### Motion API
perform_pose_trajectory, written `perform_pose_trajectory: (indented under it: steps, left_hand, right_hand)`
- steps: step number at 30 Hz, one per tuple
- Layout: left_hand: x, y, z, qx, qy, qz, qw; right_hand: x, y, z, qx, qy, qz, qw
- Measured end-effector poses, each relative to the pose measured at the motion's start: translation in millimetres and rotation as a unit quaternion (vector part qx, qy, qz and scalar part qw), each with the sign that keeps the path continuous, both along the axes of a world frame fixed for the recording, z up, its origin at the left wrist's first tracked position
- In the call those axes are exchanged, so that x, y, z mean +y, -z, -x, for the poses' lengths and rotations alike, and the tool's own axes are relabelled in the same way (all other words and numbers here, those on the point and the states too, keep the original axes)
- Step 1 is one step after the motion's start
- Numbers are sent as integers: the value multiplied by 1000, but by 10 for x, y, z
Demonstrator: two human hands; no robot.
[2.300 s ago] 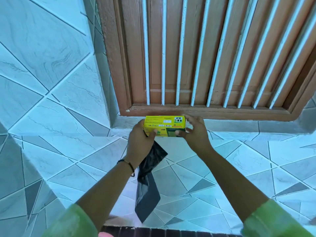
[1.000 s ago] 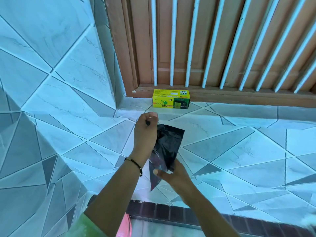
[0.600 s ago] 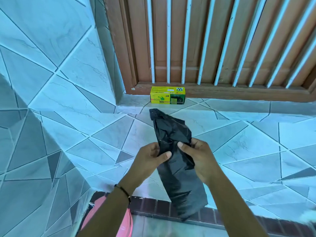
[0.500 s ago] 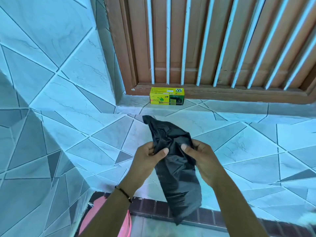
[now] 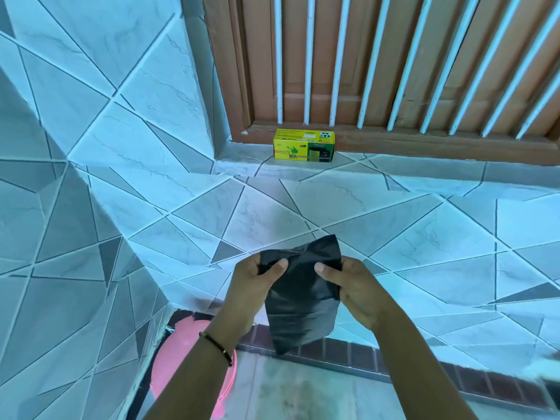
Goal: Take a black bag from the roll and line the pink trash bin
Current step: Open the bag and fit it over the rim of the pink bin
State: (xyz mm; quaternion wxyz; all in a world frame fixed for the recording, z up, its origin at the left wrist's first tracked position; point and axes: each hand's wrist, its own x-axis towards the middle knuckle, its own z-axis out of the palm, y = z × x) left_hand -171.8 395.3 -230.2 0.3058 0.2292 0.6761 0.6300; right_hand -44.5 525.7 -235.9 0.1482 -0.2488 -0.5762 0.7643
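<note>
We've got the crumpled black plastic bag (image 5: 303, 298) pinched at its top edge w/ left hand (image 5: 254, 286) & right hand (image 5: 354, 286), held above & right of the round pink plastic bin (image 5: 178, 353); yellow bag-roll box (image 5: 304, 146) sits well beyond the bin on the tiled ledge (image 5: 394, 207)

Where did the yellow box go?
The yellow box sits on the tiled ledge at the top middle of the head view, right against the wooden window frame, beyond the black bag held in both hands.
</note>
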Motion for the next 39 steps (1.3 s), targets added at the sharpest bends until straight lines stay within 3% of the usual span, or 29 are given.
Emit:
perform_pose_trajectory:
  steps: [5,8,11,17,20,24,31,37,39]
  left_hand:
    - [-86,-89,73,-64,10,-42,997]
    - [-270,-6,69,-46,71,-4,996]
    - [-472,86,95,-10,67,22,997]
    - [-854,35,349,-65,32,-27,997]
    - [-1100,95,408,-130,73,-27,988]
    - [-1424,270,355,-104,136,14,985]
    - [-1585,188,408,-134,64,-20,989]
    - [-1724,305,381,-127,231,65,963]
    - [-1761,328,355,-122,220,76,965]
  right_hand:
    - [-302,122,-52,-42,8,-21,999]
    - [-414,66,5,-20,62,-4,998]
    - [-567,-12,77,-17,86,-11,996]
    - [-1208,87,104,-75,33,-43,996]
    - [-1478,103,126,-63,101,-22,993]
    - [-1682,48,161,-51,159,-6,986]
    - [-2008,139,68,-90,102,15,991]
    - [-1980,142,121,-45,215,78,973]
    - [-1962,145,136,-40,221,101,969]
